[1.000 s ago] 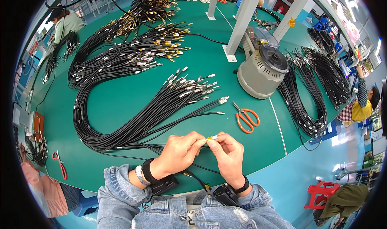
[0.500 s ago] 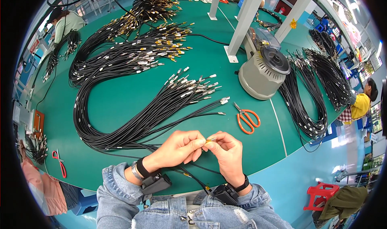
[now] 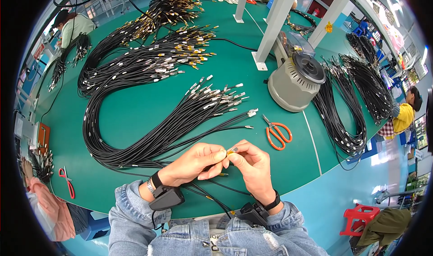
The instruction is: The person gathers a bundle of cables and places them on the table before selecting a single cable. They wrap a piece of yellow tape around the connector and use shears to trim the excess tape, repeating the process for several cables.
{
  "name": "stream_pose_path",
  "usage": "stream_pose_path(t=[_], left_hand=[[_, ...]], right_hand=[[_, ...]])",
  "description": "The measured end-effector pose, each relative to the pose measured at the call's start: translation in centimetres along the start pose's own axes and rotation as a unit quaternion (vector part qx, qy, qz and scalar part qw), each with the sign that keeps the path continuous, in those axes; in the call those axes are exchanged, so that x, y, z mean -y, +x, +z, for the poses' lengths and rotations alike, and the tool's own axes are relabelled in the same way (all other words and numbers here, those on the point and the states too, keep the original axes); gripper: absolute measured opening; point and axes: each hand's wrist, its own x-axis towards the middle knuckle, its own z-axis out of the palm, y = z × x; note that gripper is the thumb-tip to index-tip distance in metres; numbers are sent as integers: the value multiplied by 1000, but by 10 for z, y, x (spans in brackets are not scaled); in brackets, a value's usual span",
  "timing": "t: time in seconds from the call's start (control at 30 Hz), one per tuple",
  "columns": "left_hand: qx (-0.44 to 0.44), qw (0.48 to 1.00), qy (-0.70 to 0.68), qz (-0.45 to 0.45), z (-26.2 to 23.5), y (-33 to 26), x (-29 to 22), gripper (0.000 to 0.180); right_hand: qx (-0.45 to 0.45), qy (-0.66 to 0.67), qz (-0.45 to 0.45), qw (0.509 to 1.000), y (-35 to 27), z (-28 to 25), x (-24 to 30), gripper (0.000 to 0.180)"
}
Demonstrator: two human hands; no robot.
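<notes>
Close to the table's front edge, my left hand point(image 3: 198, 161) and my right hand point(image 3: 253, 166) meet with fingertips pinched around a cable end point(image 3: 232, 151). Yellow and a pale, shiny tip show between the fingers; its exact shape is mostly covered. Below my hands, several loose black cables point(image 3: 215, 199) run toward my body, with yellow bits on them. Just beyond my hands lies a large bent bundle of black cables point(image 3: 135, 152) with white and metallic ends. Orange-handled scissors point(image 3: 278, 135) rest to the right of it.
A grey round machine point(image 3: 295, 87) stands by a white post point(image 3: 275, 30). More cable bundles point(image 3: 149, 53) fill the far left, and others point(image 3: 345, 116) hang near the right edge. Red-handled scissors point(image 3: 67, 184) lie at left. A red stool point(image 3: 359, 219) stands on the floor; other people sit around.
My hands have shifted slightly and tilted the cable end, so its pale tip now points up and away. At the lower left, another person's hand has come to a small cable bundle.
</notes>
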Motion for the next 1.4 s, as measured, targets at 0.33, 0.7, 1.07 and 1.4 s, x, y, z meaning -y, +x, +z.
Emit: stream_pose_path(t=[0.33, 0.7, 1.07, 1.4], left_hand=[[-118, 978, 161, 58, 12, 3, -2, 27], [32, 994, 96, 28, -3, -1, -7, 27], [-172, 772, 565, 233, -6, 22, 21, 11], [-217, 777, 533, 256, -16, 24, 31, 11]], right_hand=[[-32, -28, -16, 999, 1, -6, -6, 5], [138, 3, -49, 989, 14, -17, -4, 11], [-131, 130, -28, 982, 83, -70, 41, 26], [-232, 310, 11, 922, 172, -91, 57, 19]])
